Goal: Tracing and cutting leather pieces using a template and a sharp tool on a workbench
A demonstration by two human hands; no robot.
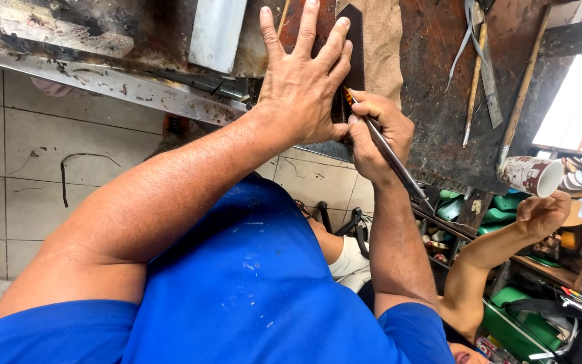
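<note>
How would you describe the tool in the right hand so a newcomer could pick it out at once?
Start at the dark, rusty workbench across the top, then find the left hand spread flat on a dark strip. Beside it, the right hand grips a thin grey metal tool like a pen; unlike the long sticks lying loose to the right, it is held.

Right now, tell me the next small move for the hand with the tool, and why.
Probably draw the thin metal tool a little further along the edge of the dark piece. The right hand grips it like a pen with its tip at that edge, and the left hand lies flat, pinning the piece to the workbench.
</note>
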